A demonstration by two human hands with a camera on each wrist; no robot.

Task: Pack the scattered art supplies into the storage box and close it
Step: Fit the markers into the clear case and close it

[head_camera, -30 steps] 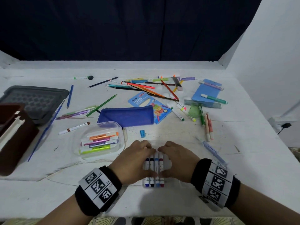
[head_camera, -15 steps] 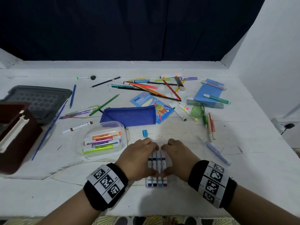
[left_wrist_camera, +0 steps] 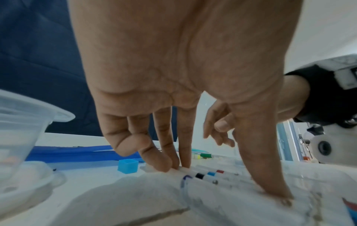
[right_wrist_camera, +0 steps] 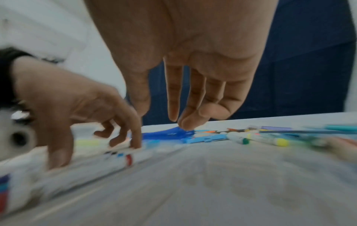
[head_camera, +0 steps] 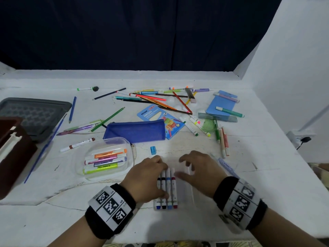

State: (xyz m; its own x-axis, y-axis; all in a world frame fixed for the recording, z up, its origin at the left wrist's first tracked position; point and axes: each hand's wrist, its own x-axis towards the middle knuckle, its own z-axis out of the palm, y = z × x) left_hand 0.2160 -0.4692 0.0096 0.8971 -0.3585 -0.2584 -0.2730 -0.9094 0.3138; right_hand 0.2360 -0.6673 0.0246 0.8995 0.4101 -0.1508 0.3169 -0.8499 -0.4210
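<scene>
A clear pack of several markers (head_camera: 169,189) lies flat near the table's front edge. My left hand (head_camera: 162,180) rests on it, straight fingertips pressing its far end and the thumb pressing its near part, as the left wrist view shows on the marker pack (left_wrist_camera: 208,177). Just to the right, my right hand (head_camera: 181,167) hovers off the pack with relaxed fingers and holds nothing; the right wrist view shows that hand (right_wrist_camera: 164,117) above the table. The brown storage box (head_camera: 14,154) stands open at the left edge, its grey lid (head_camera: 35,114) lying behind it.
A clear tub of highlighters (head_camera: 106,157) sits left of my hands, with a blue pencil pouch (head_camera: 135,131) and a small blue sharpener (head_camera: 153,150) behind them. Pencils, pens, a neon pencil pack (head_camera: 160,118) and rulers lie scattered across the far half.
My right hand has let go of the marker pack, risen and shifted to the right. The left hand stays on the pack, which has not moved.
</scene>
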